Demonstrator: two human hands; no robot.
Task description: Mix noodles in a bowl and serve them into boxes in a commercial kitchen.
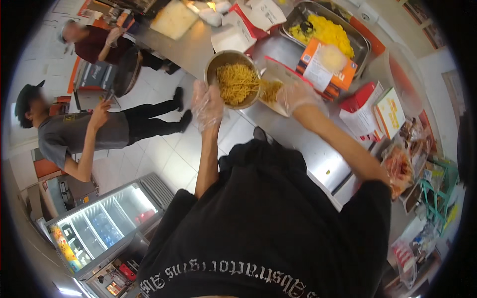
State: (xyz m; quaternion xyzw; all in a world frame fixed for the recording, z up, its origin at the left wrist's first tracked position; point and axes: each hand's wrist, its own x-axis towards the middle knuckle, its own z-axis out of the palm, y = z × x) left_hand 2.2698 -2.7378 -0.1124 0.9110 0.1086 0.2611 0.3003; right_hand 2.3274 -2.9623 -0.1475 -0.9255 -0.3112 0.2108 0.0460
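My left hand (207, 106), in a clear plastic glove, holds a round metal bowl (209, 70) by its near left side. The bowl is tilted, and a heap of yellow noodles (236, 83) fills much of it. Strands reach over its right rim into an open paper carton (277, 108), where more noodles (271, 91) lie. My right hand (300, 98), gloved too, is at the carton's right part, its fingers against these noodles. Whether those fingers grip noodles or the carton wall is hidden.
A steel tray (316, 7) of yellow food stands behind an orange box (324, 67). Folded cartons (238, 33) and a cutting board (174, 18) lie farther along the steel counter (316, 149). Two people stand at left; one holds a frying pan (127, 74). A glass-door fridge (108, 219) stands behind.
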